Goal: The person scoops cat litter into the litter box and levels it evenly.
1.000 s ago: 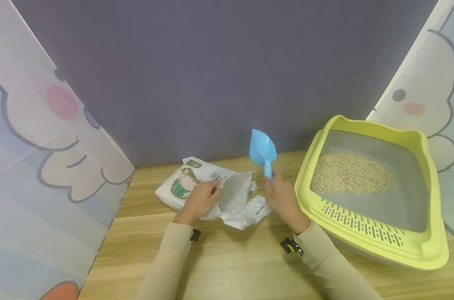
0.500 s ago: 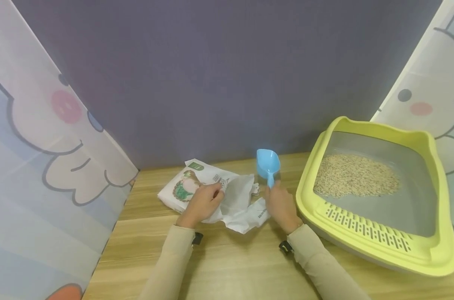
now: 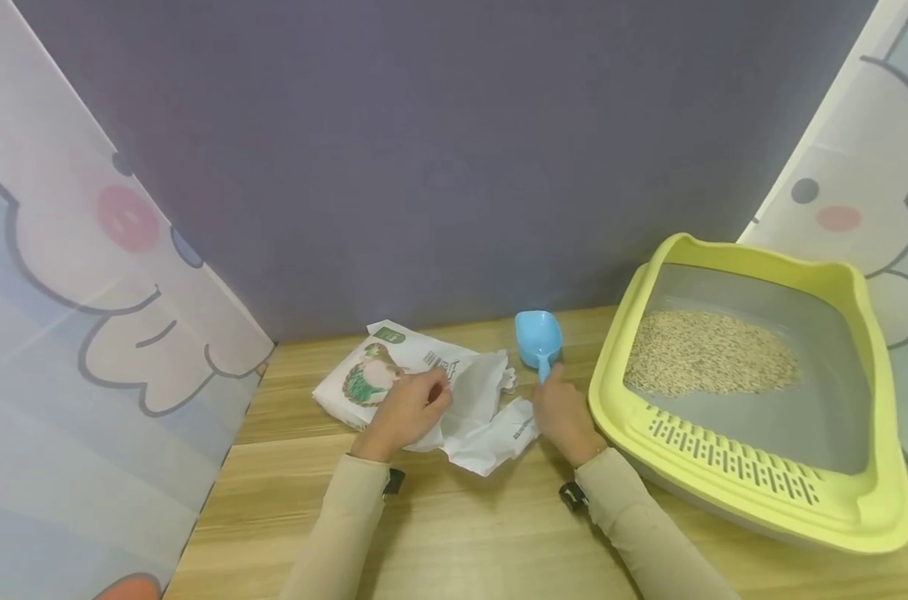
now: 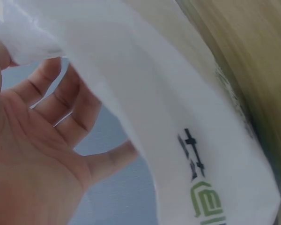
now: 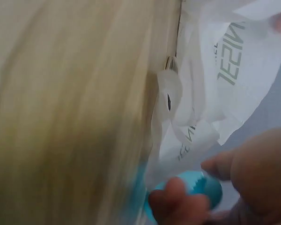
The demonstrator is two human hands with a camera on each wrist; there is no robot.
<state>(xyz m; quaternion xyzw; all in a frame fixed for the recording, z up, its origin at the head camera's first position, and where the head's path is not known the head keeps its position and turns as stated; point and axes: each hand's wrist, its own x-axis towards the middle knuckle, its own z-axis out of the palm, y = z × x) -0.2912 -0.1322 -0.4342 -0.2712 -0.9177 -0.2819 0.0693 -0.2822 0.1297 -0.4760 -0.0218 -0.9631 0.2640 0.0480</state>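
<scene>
A white printed bag of litter lies on the wooden table, its torn mouth facing right. My left hand pinches the edge of that mouth; in the left wrist view the white film runs up to the thumb. The light-blue litter scoop lies right of the bag, its bowl toward the wall. At its handle is my right hand, fingers curled at the handle, thumb close beside it. The fingertips are partly hidden in the head view.
A yellow-rimmed litter box with a grey inside stands at the right, close to my right hand. Tan pellet litter covers part of its floor. A dark wall rises behind the table, with cartoon-printed panels at both sides.
My right hand has lowered the scoop from a raised, upright position down to the table beside the bag. The left hand has stayed at the bag's mouth.
</scene>
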